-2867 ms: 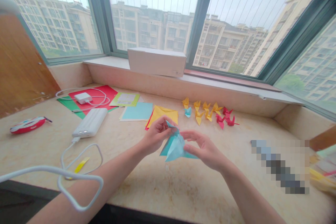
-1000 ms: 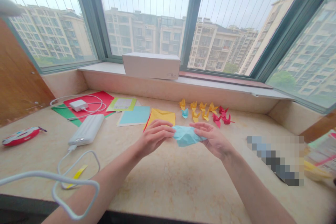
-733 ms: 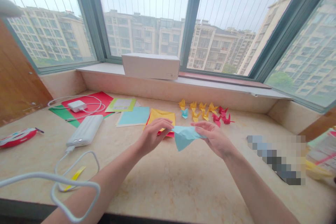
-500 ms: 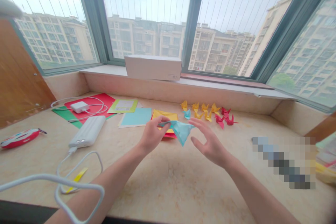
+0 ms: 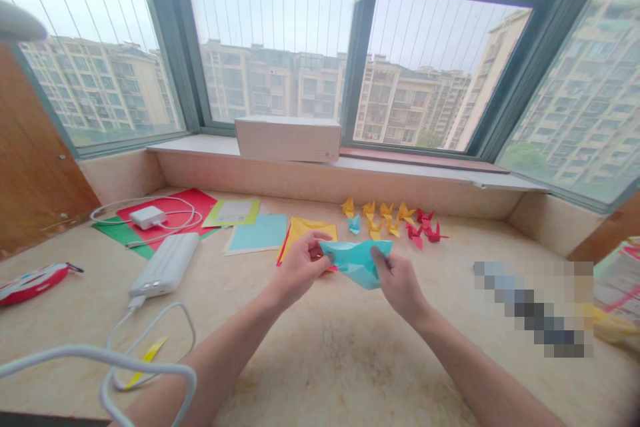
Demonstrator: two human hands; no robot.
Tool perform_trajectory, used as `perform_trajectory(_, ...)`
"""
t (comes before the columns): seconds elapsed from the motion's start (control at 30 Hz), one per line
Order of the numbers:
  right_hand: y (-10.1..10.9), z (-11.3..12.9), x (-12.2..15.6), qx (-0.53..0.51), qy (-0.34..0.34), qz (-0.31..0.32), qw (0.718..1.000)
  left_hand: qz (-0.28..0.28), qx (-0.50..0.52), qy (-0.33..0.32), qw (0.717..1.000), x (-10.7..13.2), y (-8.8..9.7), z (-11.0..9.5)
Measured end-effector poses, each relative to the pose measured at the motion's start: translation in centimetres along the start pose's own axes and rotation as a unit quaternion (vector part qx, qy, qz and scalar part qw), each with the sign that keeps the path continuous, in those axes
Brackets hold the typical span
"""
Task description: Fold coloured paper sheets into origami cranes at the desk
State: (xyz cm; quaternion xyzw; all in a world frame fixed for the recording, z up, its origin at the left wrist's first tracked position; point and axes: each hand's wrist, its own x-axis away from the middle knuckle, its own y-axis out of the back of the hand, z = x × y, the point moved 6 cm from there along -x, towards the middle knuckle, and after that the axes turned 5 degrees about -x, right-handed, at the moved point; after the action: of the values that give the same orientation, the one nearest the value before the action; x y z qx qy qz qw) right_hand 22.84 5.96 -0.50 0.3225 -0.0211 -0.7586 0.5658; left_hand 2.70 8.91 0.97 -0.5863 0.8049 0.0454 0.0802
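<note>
A light blue folded paper piece (image 5: pixel 357 262) hangs above the marble counter (image 5: pixel 325 353), held from both sides. My left hand (image 5: pixel 300 267) pinches its left edge with thumb and fingers. My right hand (image 5: pixel 397 280) grips its right side, fingers curled over the top. Behind the hands lie a yellow sheet (image 5: pixel 305 230) on a red one and a blue sheet (image 5: pixel 257 235). A row of finished small paper cranes, yellow (image 5: pixel 380 217), one blue (image 5: pixel 354 224) and red (image 5: pixel 424 228), stands further back.
A white power bank (image 5: pixel 165 265) with a looping white cable (image 5: pixel 145 340) lies at the left, beside a charger (image 5: pixel 147 217) on red and green paper. A white box (image 5: pixel 289 139) sits on the window sill. A red pouch (image 5: pixel 27 277) is at far left.
My right hand, which had let go of the blue paper half a second ago, has closed on its right side again. The piece has been turned and now lies wider between both hands.
</note>
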Motion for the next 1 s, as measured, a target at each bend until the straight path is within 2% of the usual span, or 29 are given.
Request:
perform_trajectory(0.1, -0.2, -0.1, 0.0, 0.015, -0.009, 0.002, 1.0, -0.014, -0.01, 0.018, 1.0, 0.0, 0.2, 0.3)
perform_trajectory(0.23, -0.6, 1.0, -0.1, 0.054, 0.083, 0.036, 0.994, -0.079, -0.011, 0.018, 0.997, -0.1, 1.0, 0.4)
perform_trajectory(0.3, -0.5, 1.4, 0.0, 0.086, 0.124, 0.037, 0.988, -0.106, -0.017, 0.047, 0.993, 0.0, 1.1, 0.9)
perform_trajectory(0.37, -0.4, 1.5, 0.1, 0.12, 0.144, 0.034, 0.982, -0.081, -0.026, 0.107, 0.991, 0.3, 0.5, 1.8)
perform_trajectory(0.43, -0.5, 1.6, 0.4, 0.123, 0.164, 0.04, 0.978, -0.03, -0.035, 0.175, 0.984, 0.8, -0.7, 2.7)
perform_trajectory(0.53, -1.3, 2.2, 1.2, 0.091, 0.217, 0.088, 0.968, 0.011, -0.035, 0.232, 0.972, 1.8, -2.2, 3.1)
perform_trajectory(0.63, -1.9, 2.6, 1.7, 0.056, 0.244, 0.131, 0.959, 0.016, 0.008, 0.213, 0.977, 2.2, -2.9, 2.6)
perform_trajectory(0.77, -1.8, 2.5, 1.6, 0.037, 0.239, 0.122, 0.963, 0.036, 0.059, 0.145, 0.987, 2.2, -3.0, 2.0)
perform_trajectory(1.0, -1.0, 2.9, 1.2, 0.104, 0.241, 0.086, 0.961, 0.018, -0.03, 0.073, 0.997, 1.4, -1.8, 2.3)
